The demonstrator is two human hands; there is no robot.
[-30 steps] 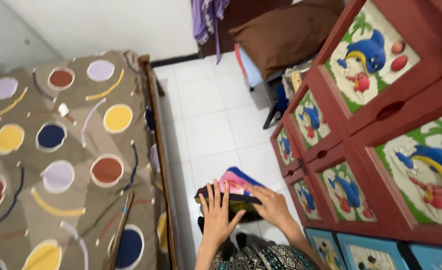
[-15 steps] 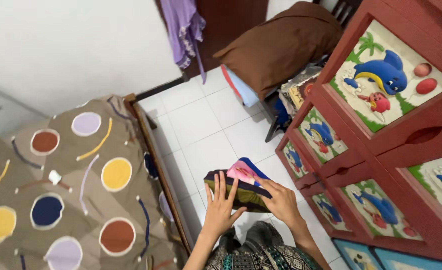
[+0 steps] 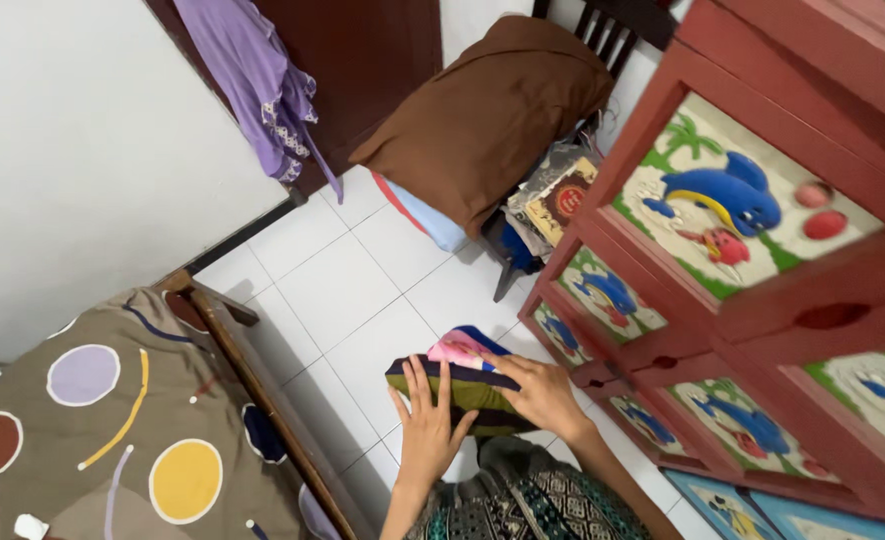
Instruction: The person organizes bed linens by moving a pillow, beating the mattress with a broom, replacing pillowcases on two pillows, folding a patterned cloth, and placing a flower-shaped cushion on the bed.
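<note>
Above the white tiled floor (image 3: 343, 290), both hands — left hand (image 3: 431, 425), right hand (image 3: 543, 395) — lie flat with open fingers on a folded multicoloured striped cloth stack (image 3: 463, 375), grasping nothing.

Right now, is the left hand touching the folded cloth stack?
Touching. The head view shows the left hand lying flat, fingers spread, on the near edge of the folded cloth stack, with no gap. The right hand presses on it too.

White tiled floor (image 3: 343, 290) carries folded cloth stack (image 3: 463, 385), red drawer cabinet (image 3: 763, 300), bed (image 3: 113, 430).
</note>
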